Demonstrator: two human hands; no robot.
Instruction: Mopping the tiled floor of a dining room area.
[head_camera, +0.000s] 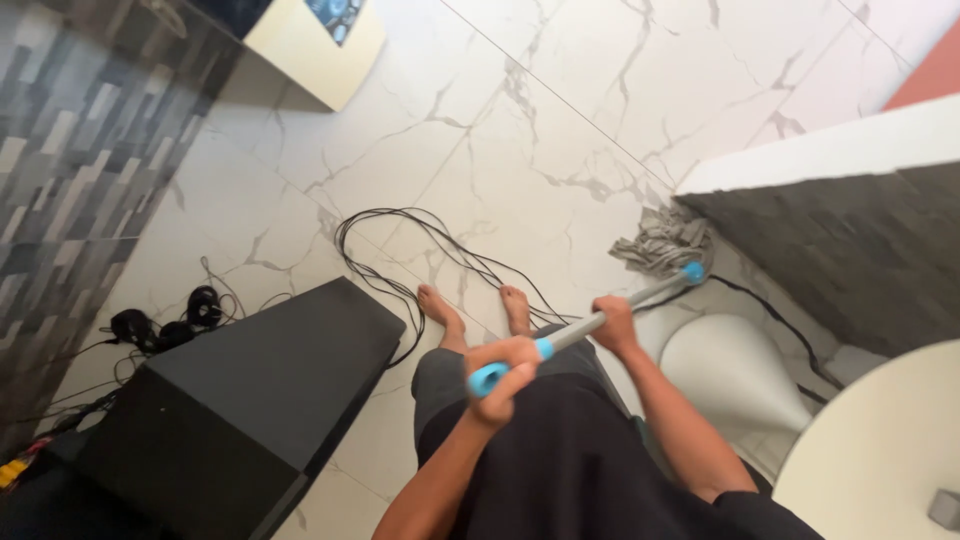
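- The left hand (503, 362) is closed around the blue end grip of the mop handle (590, 325).
- The right hand (613, 325) grips the handle's metal shaft farther along.
- The grey mop head (663, 243) rests on the marble floor (520, 130), right of the bare feet (478, 310), touching the dark wall base.
- Black cables (400, 250) loop on the floor left of the feet.

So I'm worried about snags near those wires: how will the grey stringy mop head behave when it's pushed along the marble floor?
The grey string mop head looks floppy; its strands splay unevenly, so it likely drags and bunches. Its loose strands could catch the thin black cables lying nearby. The metal handle with blue grips, held by both hands, seems stiff.
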